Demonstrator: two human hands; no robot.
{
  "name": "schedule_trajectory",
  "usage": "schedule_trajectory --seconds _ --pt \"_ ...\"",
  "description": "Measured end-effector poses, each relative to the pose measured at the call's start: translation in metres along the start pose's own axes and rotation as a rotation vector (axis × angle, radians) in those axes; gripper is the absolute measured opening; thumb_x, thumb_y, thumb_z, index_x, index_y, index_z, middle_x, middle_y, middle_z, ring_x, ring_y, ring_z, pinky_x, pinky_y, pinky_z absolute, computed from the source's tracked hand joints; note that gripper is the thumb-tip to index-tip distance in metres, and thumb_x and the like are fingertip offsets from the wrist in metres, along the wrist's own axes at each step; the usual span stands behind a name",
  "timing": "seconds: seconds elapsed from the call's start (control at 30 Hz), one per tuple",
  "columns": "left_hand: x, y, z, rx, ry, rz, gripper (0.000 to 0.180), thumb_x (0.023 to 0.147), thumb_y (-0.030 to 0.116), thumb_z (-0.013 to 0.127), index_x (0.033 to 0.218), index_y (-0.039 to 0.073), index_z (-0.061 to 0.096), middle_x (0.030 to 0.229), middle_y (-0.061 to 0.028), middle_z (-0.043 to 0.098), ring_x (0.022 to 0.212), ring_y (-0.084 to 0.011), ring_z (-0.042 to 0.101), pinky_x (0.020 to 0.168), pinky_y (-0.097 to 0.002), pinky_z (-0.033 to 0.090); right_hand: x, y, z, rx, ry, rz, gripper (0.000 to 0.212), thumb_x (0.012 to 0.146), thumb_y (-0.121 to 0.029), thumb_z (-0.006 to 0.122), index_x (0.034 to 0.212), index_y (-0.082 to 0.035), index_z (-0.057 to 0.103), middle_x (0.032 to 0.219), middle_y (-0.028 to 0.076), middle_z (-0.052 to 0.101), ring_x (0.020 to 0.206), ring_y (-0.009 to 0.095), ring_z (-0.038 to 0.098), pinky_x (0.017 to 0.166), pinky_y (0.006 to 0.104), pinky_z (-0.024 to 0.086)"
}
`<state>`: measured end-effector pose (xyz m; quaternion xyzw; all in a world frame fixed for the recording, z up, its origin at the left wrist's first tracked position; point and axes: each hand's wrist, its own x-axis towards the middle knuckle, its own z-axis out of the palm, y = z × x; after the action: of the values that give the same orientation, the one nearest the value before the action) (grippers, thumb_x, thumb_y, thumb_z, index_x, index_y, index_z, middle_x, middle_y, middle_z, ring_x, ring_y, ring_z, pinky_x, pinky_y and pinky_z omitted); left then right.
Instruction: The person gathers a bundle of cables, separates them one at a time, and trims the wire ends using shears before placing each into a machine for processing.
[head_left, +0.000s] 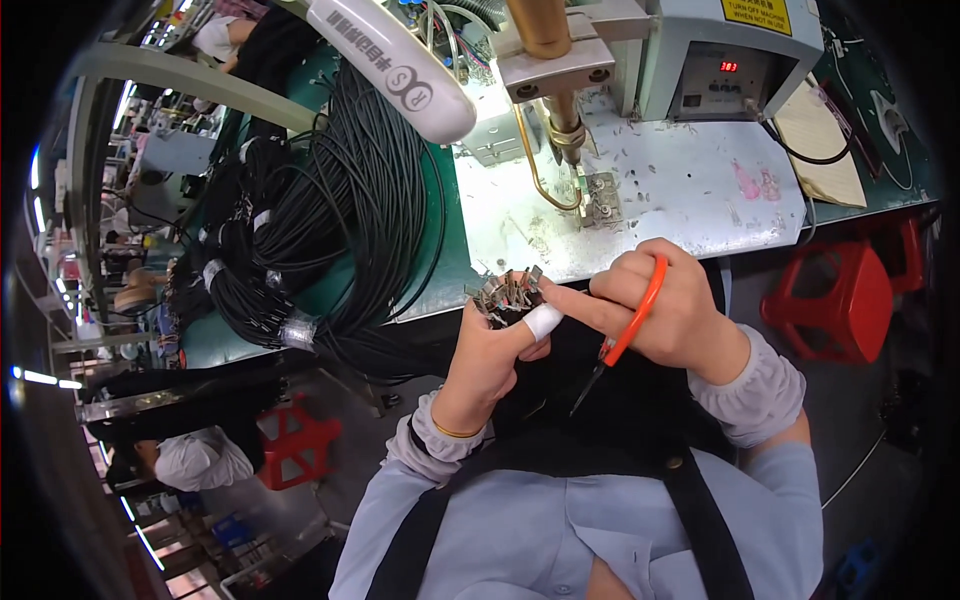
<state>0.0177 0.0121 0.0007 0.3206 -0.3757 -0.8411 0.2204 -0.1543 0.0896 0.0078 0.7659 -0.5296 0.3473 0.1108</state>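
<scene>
Two hands: both raised in front of the chest, close together at the near edge of the tabletop [210, 335].
Left hand [485, 350]: curled firmly round a bundle of cable ends [508, 297], with a white wrap [543, 321] on the thumb, which presses along the near side.
Bundle: upright in the left hand, just off the near edge of the white sheet [690, 215]; small metal pieces stick out at its top, too crowded to count.
Right hand [665, 310]: partly folded, with orange-handled scissors [640, 312] hooked in it; the index finger reaches out to the bundle's right side, apparently touching it.
Scissors: handle up, dark blades slanting down and leftward over the black apron [620, 425]; how far the blades are parted is hard to tell.
Cables: a large heap of black cables [370, 190] on the green tabletop, left of the sheet, tied in places with clear wrap.
Machine: a brass-coloured head [567, 130] stands above a small metal block [602, 200] on the sheet; a grey control box [730, 75] with a red display sits to its right.
Floor: red stools [830, 300] on both sides.
</scene>
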Motion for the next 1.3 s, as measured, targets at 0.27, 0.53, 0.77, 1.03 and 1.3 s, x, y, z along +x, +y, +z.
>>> schedule_trajectory --seconds 0.27,0.53,0.77,1.03,1.3 --pt "0.000 -0.003 0.008 0.136 0.083 0.010 0.013 0.074 -0.003 0.059 0.086 0.001 0.054 0.070 0.0005 0.052 0.052 -0.0054 0.043 0.045 -0.0181 0.033 -0.004 -0.010 0.007 -0.015 0.054 0.112 0.026 0.060 -0.006 0.064 0.085 -0.009 0.061 0.057 -0.002 0.044 0.049 0.014 0.046 0.047 0.0242 0.037" --pt "0.004 -0.013 0.009 0.860 0.054 0.711 0.012 0.074 -0.002 0.060 0.085 -0.001 0.055 0.076 -0.0015 0.057 0.067 -0.0059 0.052 0.062 -0.0178 0.042 -0.009 -0.026 0.022 0.424 0.000 0.550 0.009 0.074 0.000 0.057 0.081 -0.004 0.053 0.064 0.002 0.053 0.055 0.012 0.051 0.051 0.0246 0.040" --pt "0.003 0.000 0.009 0.366 0.124 0.186 0.012 0.074 -0.003 0.060 0.085 -0.002 0.057 0.078 -0.0038 0.059 0.071 -0.0071 0.054 0.064 -0.0188 0.043 -0.012 -0.028 0.029 1.025 0.090 0.907 0.004 0.085 -0.001 0.048 0.087 0.001 0.049 0.071 0.004 0.057 0.065 0.008 0.053 0.057 0.0211 0.043" --pt "0.000 -0.004 0.008 0.330 0.157 0.282 0.014 0.073 -0.003 0.061 0.086 -0.002 0.057 0.079 -0.0039 0.059 0.071 -0.0075 0.054 0.067 -0.0191 0.043 -0.015 -0.022 0.016 1.237 0.042 1.044 0.012 0.077 -0.006 0.061 0.077 0.002 0.051 0.064 0.005 0.056 0.055 0.010 0.055 0.047 0.0224 0.042" --pt "-0.004 -0.006 0.016 0.434 0.159 0.444 0.015 0.071 -0.006 0.061 0.085 -0.002 0.057 0.080 -0.0036 0.058 0.072 -0.0075 0.054 0.068 -0.0197 0.043 -0.019 -0.027 0.020 0.478 -0.322 0.886 0.034 0.062 -0.033 0.071 0.060 -0.003 0.053 0.048 0.006 0.053 0.042 0.023 0.053 0.042 0.0295 0.042"
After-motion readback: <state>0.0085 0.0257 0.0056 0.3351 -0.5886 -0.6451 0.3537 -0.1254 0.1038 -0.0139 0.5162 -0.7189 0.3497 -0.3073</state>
